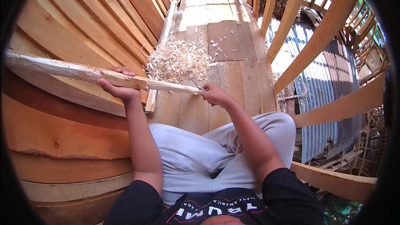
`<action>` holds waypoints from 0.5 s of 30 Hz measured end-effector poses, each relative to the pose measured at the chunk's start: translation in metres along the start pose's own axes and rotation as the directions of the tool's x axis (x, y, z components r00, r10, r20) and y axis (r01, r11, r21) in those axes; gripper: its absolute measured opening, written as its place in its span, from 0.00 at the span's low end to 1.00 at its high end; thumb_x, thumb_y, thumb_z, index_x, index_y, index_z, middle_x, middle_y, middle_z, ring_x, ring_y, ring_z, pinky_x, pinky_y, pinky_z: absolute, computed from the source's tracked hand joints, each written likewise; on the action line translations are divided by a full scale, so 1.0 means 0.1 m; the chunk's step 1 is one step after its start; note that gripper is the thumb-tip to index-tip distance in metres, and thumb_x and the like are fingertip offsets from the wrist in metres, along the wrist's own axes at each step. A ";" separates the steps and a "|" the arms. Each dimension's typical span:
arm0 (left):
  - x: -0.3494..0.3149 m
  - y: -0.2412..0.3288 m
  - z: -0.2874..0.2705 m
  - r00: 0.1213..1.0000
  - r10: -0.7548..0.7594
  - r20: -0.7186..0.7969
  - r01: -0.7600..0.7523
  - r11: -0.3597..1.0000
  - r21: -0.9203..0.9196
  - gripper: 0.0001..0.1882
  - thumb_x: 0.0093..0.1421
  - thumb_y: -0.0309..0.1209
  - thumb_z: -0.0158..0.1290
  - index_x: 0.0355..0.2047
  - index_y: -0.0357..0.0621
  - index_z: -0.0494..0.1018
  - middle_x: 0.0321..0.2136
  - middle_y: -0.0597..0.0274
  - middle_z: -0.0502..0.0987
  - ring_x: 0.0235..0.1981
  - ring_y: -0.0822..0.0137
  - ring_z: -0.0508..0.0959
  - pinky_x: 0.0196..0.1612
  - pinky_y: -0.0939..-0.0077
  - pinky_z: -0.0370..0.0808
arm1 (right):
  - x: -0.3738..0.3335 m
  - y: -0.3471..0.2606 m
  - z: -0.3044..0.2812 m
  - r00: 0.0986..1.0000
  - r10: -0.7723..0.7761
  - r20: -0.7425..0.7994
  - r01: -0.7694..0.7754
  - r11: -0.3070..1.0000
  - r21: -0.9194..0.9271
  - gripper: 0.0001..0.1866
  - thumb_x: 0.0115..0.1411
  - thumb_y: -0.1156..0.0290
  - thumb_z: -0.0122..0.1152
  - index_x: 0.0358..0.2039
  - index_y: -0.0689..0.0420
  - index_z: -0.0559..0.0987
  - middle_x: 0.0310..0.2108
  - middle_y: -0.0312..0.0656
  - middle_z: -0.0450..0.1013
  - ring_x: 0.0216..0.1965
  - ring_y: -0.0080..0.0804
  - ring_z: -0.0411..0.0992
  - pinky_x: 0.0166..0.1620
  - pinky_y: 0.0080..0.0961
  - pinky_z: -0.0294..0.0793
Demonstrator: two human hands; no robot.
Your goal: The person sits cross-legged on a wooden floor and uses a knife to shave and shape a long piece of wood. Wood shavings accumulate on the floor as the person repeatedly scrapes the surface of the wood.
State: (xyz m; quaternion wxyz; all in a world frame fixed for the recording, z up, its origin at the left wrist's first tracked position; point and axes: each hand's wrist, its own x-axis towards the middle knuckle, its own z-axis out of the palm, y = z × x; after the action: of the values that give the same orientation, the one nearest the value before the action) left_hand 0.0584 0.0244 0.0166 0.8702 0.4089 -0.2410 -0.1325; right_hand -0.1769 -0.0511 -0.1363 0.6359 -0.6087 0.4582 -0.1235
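Note:
A long pale wooden pole lies across in front of me, running from the far left to its whittled, narrower end near the middle. My left hand is under the pole, fingers wrapped round it and thumb along its near side. At the narrow end my right hand is closed on the handle of a small knife. Its thin blade points up and left beside the pole's tip; much of the handle is hidden in my fist. Beyond the pole, curled wood shavings are heaped on the plank floor.
Overlapping wooden boards form a wall close on my left. On the right stand slanted wooden railing posts, with a corrugated metal roof below. The plank floor stretches ahead, with scattered shavings. My crossed legs are near me.

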 end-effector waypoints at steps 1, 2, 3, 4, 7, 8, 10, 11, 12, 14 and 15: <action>-0.02 -0.01 0.02 1.000 0.018 -0.006 -0.018 1.000 0.019 0.40 0.53 0.75 0.37 0.30 0.46 0.63 0.22 0.65 0.66 0.20 0.72 0.67 0.24 0.77 0.69 | 0.04 0.03 0.02 1.000 -0.010 -0.005 0.009 1.000 -0.027 0.12 0.60 0.64 0.58 0.35 0.61 0.77 0.24 0.37 0.70 0.21 0.23 0.67 0.22 0.25 0.67; -0.02 -0.02 0.02 0.999 0.051 0.015 -0.051 0.999 0.015 0.38 0.55 0.73 0.37 0.31 0.46 0.63 0.25 0.65 0.66 0.20 0.72 0.68 0.24 0.76 0.70 | 0.11 0.06 0.03 0.998 -0.062 -0.003 0.061 0.995 -0.081 0.14 0.58 0.64 0.59 0.37 0.62 0.77 0.25 0.40 0.72 0.23 0.26 0.69 0.26 0.27 0.68; -0.03 -0.03 0.05 0.999 0.045 -0.007 -0.045 0.999 0.005 0.38 0.55 0.73 0.38 0.32 0.46 0.64 0.24 0.66 0.66 0.20 0.72 0.68 0.24 0.76 0.69 | 0.20 0.10 0.04 0.994 -0.112 0.003 0.112 0.984 -0.135 0.16 0.57 0.63 0.60 0.39 0.63 0.77 0.27 0.43 0.73 0.26 0.28 0.71 0.29 0.29 0.70; -0.06 -0.03 0.10 0.999 0.042 -0.027 -0.042 0.999 0.001 0.38 0.55 0.73 0.38 0.32 0.46 0.64 0.24 0.66 0.67 0.20 0.72 0.69 0.23 0.75 0.69 | 0.28 0.14 0.07 0.986 -0.163 0.017 0.164 0.970 -0.182 0.18 0.56 0.63 0.61 0.40 0.65 0.77 0.28 0.46 0.75 0.28 0.31 0.73 0.32 0.31 0.72; -0.10 -0.02 0.21 0.996 0.090 -0.013 -0.090 0.996 0.020 0.38 0.54 0.73 0.39 0.31 0.46 0.64 0.23 0.66 0.67 0.20 0.71 0.69 0.23 0.75 0.70 | 0.29 0.05 0.16 0.995 -0.095 0.012 0.096 0.993 -0.072 0.17 0.57 0.63 0.60 0.40 0.63 0.78 0.28 0.47 0.76 0.30 0.32 0.73 0.37 0.30 0.71; -0.11 -0.03 0.22 0.994 0.111 0.008 -0.111 0.993 0.028 0.38 0.54 0.73 0.39 0.31 0.46 0.64 0.23 0.66 0.67 0.20 0.71 0.69 0.22 0.75 0.70 | 0.27 0.00 0.18 0.994 -0.110 0.005 0.110 0.993 -0.044 0.17 0.57 0.63 0.60 0.40 0.63 0.78 0.28 0.47 0.76 0.30 0.32 0.73 0.37 0.30 0.71; -0.14 -0.05 0.25 0.991 0.125 0.038 -0.126 0.992 0.028 0.39 0.54 0.74 0.37 0.30 0.46 0.64 0.23 0.66 0.66 0.20 0.71 0.69 0.23 0.75 0.70 | 0.22 -0.10 0.20 0.991 -0.134 -0.012 0.135 0.991 0.010 0.16 0.57 0.63 0.60 0.40 0.62 0.78 0.27 0.47 0.75 0.31 0.34 0.74 0.36 0.30 0.71; -0.14 -0.07 0.24 0.990 0.133 0.055 -0.135 0.990 0.030 0.39 0.54 0.74 0.36 0.29 0.46 0.64 0.23 0.66 0.66 0.20 0.71 0.69 0.23 0.75 0.70 | 0.21 -0.15 0.21 0.987 -0.154 -0.034 0.154 0.988 -0.006 0.16 0.57 0.63 0.60 0.40 0.62 0.78 0.27 0.47 0.75 0.31 0.34 0.74 0.36 0.31 0.71; -0.11 -0.11 0.18 0.988 0.124 0.096 -0.126 0.992 0.019 0.40 0.53 0.76 0.35 0.28 0.46 0.63 0.21 0.66 0.65 0.19 0.71 0.68 0.23 0.74 0.70 | 0.21 -0.20 0.21 0.983 -0.174 -0.055 0.173 0.985 -0.023 0.16 0.58 0.62 0.59 0.40 0.62 0.78 0.26 0.47 0.75 0.31 0.34 0.74 0.36 0.31 0.71; -0.12 -0.19 0.22 0.986 0.142 0.089 -0.143 0.990 0.006 0.41 0.52 0.76 0.35 0.28 0.46 0.63 0.17 0.64 0.64 0.18 0.70 0.68 0.21 0.76 0.70 | 0.27 -0.19 0.21 0.985 -0.163 -0.051 0.159 0.985 -0.071 0.16 0.60 0.61 0.56 0.39 0.62 0.77 0.27 0.48 0.75 0.32 0.36 0.74 0.38 0.33 0.71; -0.12 -0.21 0.24 0.985 0.151 0.085 -0.152 0.988 0.000 0.41 0.52 0.77 0.35 0.28 0.45 0.63 0.15 0.63 0.64 0.17 0.70 0.68 0.20 0.76 0.70 | 0.31 -0.16 0.22 0.991 -0.130 -0.023 0.127 0.987 -0.098 0.17 0.62 0.60 0.54 0.39 0.63 0.77 0.28 0.50 0.75 0.33 0.38 0.74 0.39 0.34 0.71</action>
State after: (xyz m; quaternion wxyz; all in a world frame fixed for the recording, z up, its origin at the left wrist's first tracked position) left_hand 0.0348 0.0009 0.0091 0.8653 0.3863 -0.3085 -0.0824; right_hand -0.1369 -0.0628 -0.1390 0.5897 -0.6651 0.4326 -0.1507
